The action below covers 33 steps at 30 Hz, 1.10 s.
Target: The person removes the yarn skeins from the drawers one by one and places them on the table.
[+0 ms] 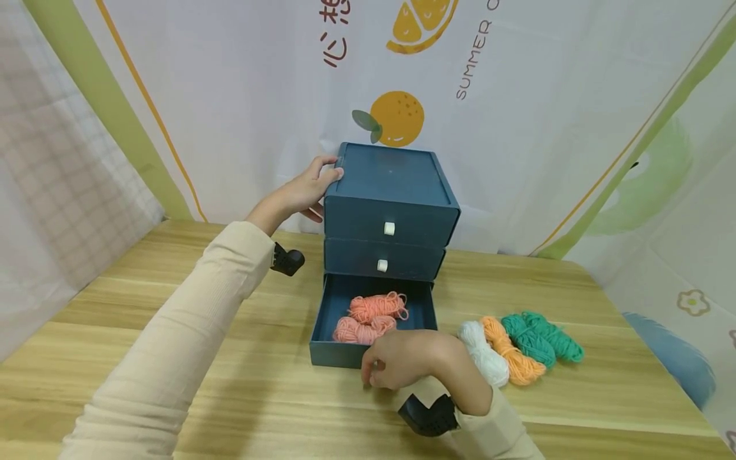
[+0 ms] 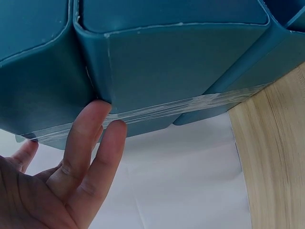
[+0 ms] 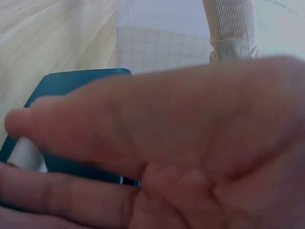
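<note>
A dark blue three-drawer cabinet (image 1: 391,176) stands on the table with its bottom drawer (image 1: 330,354) pulled out. Two hanks of yarn lie in that drawer, a coral one (image 1: 376,308) and a pink one (image 1: 363,329). My left hand (image 1: 313,188) steadies the cabinet's upper left side, its fingers fairly straight against the wall and edge. At the front of the bottom drawer, my right hand (image 1: 405,358) pinches a white drawer knob (image 3: 27,155) between thumb and fingers; the hand hides this knob in the head view.
To the right of the drawer lie a white yarn hank (image 1: 484,353), an orange one (image 1: 513,351) and two green hanks (image 1: 543,338). Clear tape (image 2: 190,102) runs across the cabinet's side. A printed curtain (image 1: 259,96) hangs behind the wooden table (image 1: 276,396).
</note>
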Available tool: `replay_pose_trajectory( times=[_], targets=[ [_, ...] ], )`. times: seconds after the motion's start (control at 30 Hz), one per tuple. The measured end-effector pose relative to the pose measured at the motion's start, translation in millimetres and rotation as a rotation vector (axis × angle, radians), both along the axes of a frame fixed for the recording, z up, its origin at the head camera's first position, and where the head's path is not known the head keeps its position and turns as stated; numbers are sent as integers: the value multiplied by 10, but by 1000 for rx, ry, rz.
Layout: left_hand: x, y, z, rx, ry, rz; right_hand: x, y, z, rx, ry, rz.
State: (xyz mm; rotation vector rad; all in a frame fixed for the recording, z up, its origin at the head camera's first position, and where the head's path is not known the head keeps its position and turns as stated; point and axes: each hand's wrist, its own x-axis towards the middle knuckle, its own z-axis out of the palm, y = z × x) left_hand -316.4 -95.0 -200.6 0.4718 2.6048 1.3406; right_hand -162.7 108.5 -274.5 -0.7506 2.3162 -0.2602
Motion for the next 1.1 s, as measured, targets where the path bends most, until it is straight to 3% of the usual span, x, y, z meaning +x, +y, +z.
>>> replay_pose_trajectory(
  times=[0.17,0.3,0.37,0.47,0.57,0.67,0.93,1.1],
  targets=[
    [9,10,11,-1,1,-2,-4,52,54,-67,-62,-14],
    [3,8,12,-2,5,-3,-24,135,123,-261,-82,-15],
    [4,8,15,0,7,-2,-54,188,152,-368,-16,1],
    [6,8,17,-2,9,-1,-113,262,172,-462,166,-7],
    [9,4,14,-3,3,1,-171,302,155,-466,323,-37],
    [14,-4,11,-5,0,1,-213,286,108,-446,370,-63],
    [18,1,8,2,2,3,-278,146,-78,-392,315,-23],
    [15,9,9,4,1,0,-316,126,-174,-346,294,-39]
  ],
)
